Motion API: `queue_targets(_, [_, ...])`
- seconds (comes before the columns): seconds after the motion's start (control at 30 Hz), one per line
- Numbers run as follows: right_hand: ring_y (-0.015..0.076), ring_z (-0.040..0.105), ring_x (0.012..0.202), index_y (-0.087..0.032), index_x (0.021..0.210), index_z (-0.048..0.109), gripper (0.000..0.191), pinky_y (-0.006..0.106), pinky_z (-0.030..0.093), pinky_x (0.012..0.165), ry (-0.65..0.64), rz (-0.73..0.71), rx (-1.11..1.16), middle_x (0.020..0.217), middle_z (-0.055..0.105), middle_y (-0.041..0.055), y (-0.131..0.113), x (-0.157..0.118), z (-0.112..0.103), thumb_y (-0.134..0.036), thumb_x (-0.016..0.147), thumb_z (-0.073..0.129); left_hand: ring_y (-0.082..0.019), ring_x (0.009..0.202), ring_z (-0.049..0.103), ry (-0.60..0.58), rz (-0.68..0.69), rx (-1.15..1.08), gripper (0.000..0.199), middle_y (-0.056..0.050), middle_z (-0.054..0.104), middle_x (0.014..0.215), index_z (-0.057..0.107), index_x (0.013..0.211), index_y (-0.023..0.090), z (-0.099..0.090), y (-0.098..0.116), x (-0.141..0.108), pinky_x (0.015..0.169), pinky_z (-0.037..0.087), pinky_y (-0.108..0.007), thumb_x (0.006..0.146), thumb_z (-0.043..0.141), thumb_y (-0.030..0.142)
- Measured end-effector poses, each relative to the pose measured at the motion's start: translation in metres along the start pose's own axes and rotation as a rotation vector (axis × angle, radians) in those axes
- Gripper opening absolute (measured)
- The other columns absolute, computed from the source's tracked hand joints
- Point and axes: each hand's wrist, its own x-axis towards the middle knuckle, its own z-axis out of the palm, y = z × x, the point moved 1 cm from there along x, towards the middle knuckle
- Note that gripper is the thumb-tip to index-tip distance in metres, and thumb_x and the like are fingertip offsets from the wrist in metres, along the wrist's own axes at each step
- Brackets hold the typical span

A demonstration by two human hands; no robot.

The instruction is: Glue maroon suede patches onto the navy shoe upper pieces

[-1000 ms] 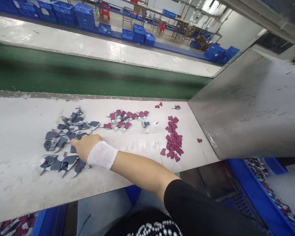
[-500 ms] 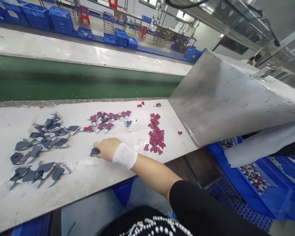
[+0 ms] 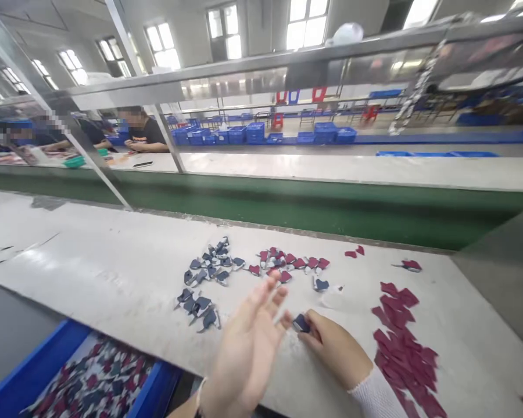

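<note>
The right hand pinches a dark blue piece between thumb and fingers over the white table. The left hand, fingers loosely spread, is just beside it, partly covering maroon-topped pieces; maroon cutouts lie rightward.

Wearer's hands: two; held navy piece: one; maroon pile: one.

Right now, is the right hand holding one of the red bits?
No, the right hand holds a dark blue piece between its thumb and fingers.
</note>
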Motion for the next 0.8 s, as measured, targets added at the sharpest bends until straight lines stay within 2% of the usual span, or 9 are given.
queue_targets(0.1, [0.0158,0.067,0.086,-0.016,0.106,0.066,0.024,0.036,0.058,0.08,0.015,-0.003,0.06,0.098,0.069,0.0031,0.007,-0.005,0.007,-0.038,0.101,0.062,-0.019,0.112,0.062,0.092,-0.067,0.043,0.016,-0.008,0.067,0.128,0.08,0.093,0.021,-0.005,-0.019,0.018,0.084,0.054,-0.025,0.083,0.083,0.033])
queue_targets(0.2, [0.0156,0.065,0.086,-0.016,0.108,0.065,0.021,0.036,0.057,0.08,0.028,0.007,0.128,0.1,0.068,0.0031,0.01,-0.01,0.01,-0.036,0.101,0.061,-0.018,0.111,0.061,0.093,-0.03,0.185,0.019,-0.006,0.066,0.128,0.082,0.087,0.023,-0.01,-0.031,0.018,0.086,0.053,-0.024,0.079,0.086,0.04])
queue_targets(0.37, [0.0191,0.064,0.084,-0.021,0.111,0.062,0.017,0.037,0.053,0.076,0.043,0.019,0.209,0.096,0.067,0.0043,0.017,-0.014,0.01,-0.032,0.099,0.056,-0.018,0.125,0.058,0.021,0.045,0.368,0.01,-0.003,0.067,0.123,0.084,0.082,0.028,-0.016,-0.027,0.018,0.095,0.051,-0.02,0.08,0.085,0.038])
queue_targets(0.47, [0.0234,0.066,0.086,-0.023,0.12,0.059,0.027,0.039,0.052,0.075,0.049,0.028,0.245,0.097,0.069,0.0069,0.017,-0.016,0.008,-0.038,0.098,0.053,-0.015,0.117,0.061,-0.029,0.039,0.39,0.007,-0.001,0.066,0.122,0.083,0.081,0.03,-0.019,-0.027,0.025,0.094,0.053,-0.019,0.077,0.088,0.03])
queue_targets(0.63, [0.027,0.069,0.097,-0.023,0.135,0.053,0.043,0.044,0.055,0.081,0.06,0.021,0.283,0.112,0.07,0.0094,0.015,-0.012,0.007,-0.041,0.096,0.054,-0.012,0.109,0.061,-0.059,0.007,0.356,0.01,0.0,0.065,0.116,0.079,0.076,0.029,-0.024,-0.03,0.038,0.09,0.055,-0.018,0.077,0.087,0.022])
queue_targets(0.8, [0.0275,0.072,0.097,-0.027,0.129,0.058,0.037,0.043,0.058,0.077,0.074,0.004,0.295,0.111,0.073,0.0074,0.015,-0.018,0.001,-0.047,0.099,0.05,-0.011,0.106,0.06,-0.085,-0.022,0.36,0.011,0.001,0.064,0.114,0.078,0.079,0.027,-0.029,-0.032,0.047,0.087,0.054,-0.017,0.078,0.086,0.02])
